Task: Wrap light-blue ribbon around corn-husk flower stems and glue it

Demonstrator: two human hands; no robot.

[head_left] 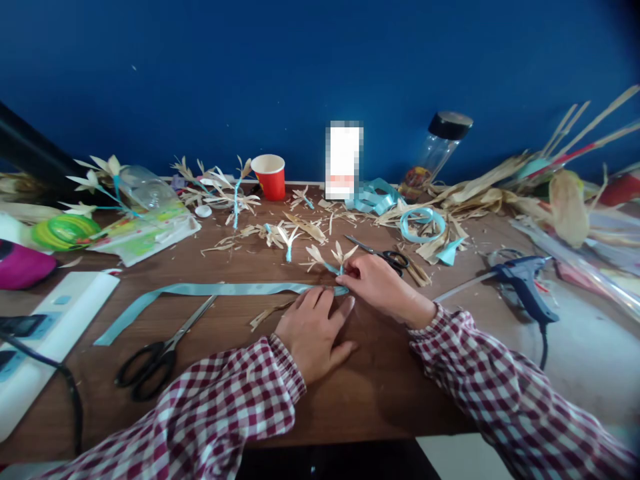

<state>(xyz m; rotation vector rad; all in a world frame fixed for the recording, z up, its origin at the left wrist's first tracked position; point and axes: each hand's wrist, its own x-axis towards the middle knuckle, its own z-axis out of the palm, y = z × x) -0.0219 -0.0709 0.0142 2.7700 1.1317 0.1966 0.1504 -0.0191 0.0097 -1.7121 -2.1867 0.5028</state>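
A light blue ribbon runs across the table to the fingertips of my left hand. That hand lies palm down with its fingers spread, its tips pressing the ribbon's right end. My right hand pinches a small corn-husk flower by its blue-wrapped stem, just above the ribbon's end. The pinch partly hides the stem. Another husk flower lies beyond my hands. Black-handled scissors rest left of my left hand, and a second pair of scissors lies behind my right hand.
A blue glue gun lies at right with its cord trailing. At left is a white power strip. Farther back stand a red paper cup, a glowing phone and a tilted clear bottle. Husk scraps and ribbon coils litter the table.
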